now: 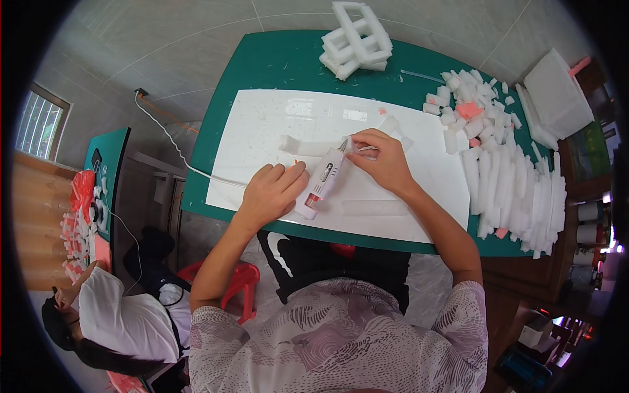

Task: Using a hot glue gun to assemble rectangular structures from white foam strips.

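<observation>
Head view: left hand (274, 191) grips the white glue gun (322, 180), nozzle meeting a foam piece (367, 149) pinched by the right hand (383, 160) on the white sheet (262, 124); one foam frame (357, 40) finished, plenty of foam sticks (517, 190) left.

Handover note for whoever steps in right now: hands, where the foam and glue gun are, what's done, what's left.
Left hand: grip closed on the white glue gun, nozzle pointing at the foam under the other hand.
Right hand: fingers pinching a small white foam piece on the white sheet.
On the sheet: one foam block left of the nozzle, one foam strip near the front edge.
Done: a glued foam lattice sits at the far edge of the green table.
Left: a large pile of cut foam sticks on the right, unused.
</observation>
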`<action>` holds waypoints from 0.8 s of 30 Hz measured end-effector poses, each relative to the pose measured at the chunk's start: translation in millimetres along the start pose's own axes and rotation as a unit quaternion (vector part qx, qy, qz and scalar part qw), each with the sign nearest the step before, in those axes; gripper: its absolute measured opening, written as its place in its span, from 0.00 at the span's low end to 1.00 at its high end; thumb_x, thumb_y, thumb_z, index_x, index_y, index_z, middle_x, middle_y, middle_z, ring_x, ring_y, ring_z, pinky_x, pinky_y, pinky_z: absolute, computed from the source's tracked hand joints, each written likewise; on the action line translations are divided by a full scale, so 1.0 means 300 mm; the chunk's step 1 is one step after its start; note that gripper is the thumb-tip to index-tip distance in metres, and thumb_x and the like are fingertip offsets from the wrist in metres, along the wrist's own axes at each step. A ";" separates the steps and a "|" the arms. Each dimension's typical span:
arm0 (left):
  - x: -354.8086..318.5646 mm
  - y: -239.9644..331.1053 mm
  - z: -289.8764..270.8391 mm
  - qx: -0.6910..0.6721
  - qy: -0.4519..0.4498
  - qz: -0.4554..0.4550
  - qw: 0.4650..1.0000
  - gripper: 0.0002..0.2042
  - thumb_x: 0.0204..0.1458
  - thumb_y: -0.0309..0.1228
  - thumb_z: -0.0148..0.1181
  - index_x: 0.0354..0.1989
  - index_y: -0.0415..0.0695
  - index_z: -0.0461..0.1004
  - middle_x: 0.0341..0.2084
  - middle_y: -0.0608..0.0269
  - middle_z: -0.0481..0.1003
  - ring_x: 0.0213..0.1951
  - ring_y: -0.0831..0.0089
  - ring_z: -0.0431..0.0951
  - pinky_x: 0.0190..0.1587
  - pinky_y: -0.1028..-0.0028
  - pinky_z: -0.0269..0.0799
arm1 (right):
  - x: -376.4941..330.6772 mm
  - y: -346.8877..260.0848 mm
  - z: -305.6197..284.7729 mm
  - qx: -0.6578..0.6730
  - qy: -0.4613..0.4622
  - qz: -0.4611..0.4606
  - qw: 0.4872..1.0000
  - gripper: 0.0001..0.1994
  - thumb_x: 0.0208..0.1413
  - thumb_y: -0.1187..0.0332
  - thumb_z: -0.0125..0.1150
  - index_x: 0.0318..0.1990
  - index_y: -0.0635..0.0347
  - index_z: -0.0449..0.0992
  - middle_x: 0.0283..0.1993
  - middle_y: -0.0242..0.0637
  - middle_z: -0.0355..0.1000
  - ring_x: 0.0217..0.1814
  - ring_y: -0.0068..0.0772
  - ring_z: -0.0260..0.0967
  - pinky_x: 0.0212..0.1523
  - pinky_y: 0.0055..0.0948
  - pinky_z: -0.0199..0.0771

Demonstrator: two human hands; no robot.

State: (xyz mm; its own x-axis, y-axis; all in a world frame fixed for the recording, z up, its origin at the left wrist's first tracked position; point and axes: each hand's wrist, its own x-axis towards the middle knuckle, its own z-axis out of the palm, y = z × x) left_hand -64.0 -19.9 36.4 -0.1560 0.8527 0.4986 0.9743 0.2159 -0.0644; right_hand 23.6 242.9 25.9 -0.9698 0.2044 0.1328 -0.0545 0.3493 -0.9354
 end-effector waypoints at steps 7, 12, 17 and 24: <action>-0.005 0.000 0.002 -0.002 0.001 -0.002 1.000 0.18 0.37 0.24 0.61 0.41 0.43 0.74 0.44 0.67 0.76 0.28 0.72 0.69 0.31 0.71 0.66 | 0.002 0.007 0.005 0.000 0.000 0.001 1.000 0.17 0.53 0.76 0.70 0.50 0.70 0.79 0.50 0.39 0.75 0.49 0.26 0.75 0.51 0.23 0.82; -0.007 0.001 0.006 -0.002 0.000 -0.004 1.000 0.17 0.37 0.24 0.61 0.41 0.43 0.74 0.44 0.67 0.76 0.28 0.71 0.69 0.31 0.71 0.66 | 0.003 0.010 0.003 0.001 0.001 0.002 1.000 0.16 0.53 0.76 0.71 0.50 0.70 0.80 0.50 0.38 0.75 0.49 0.26 0.75 0.51 0.23 0.82; -0.005 0.001 0.008 -0.004 0.001 -0.002 1.000 0.18 0.36 0.24 0.61 0.41 0.43 0.74 0.43 0.67 0.75 0.28 0.71 0.69 0.31 0.71 0.66 | 0.002 0.012 0.002 -0.006 0.002 -0.003 1.000 0.17 0.52 0.76 0.71 0.50 0.69 0.80 0.49 0.38 0.75 0.49 0.26 0.74 0.50 0.23 0.82; -0.006 0.004 0.008 -0.002 -0.003 -0.005 1.000 0.17 0.37 0.24 0.61 0.40 0.43 0.74 0.42 0.68 0.75 0.28 0.71 0.68 0.31 0.71 0.65 | 0.003 0.009 0.004 -0.007 0.002 0.005 1.000 0.18 0.52 0.76 0.71 0.51 0.69 0.80 0.49 0.38 0.75 0.48 0.25 0.73 0.50 0.22 0.82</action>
State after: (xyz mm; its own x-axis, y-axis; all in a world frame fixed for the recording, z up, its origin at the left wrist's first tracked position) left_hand -62.8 -20.1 33.3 -0.1658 0.8534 0.4942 0.9733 0.2221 -0.0570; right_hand 22.4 243.0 23.0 -0.9691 0.2125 0.1250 -0.0412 0.3604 -0.9319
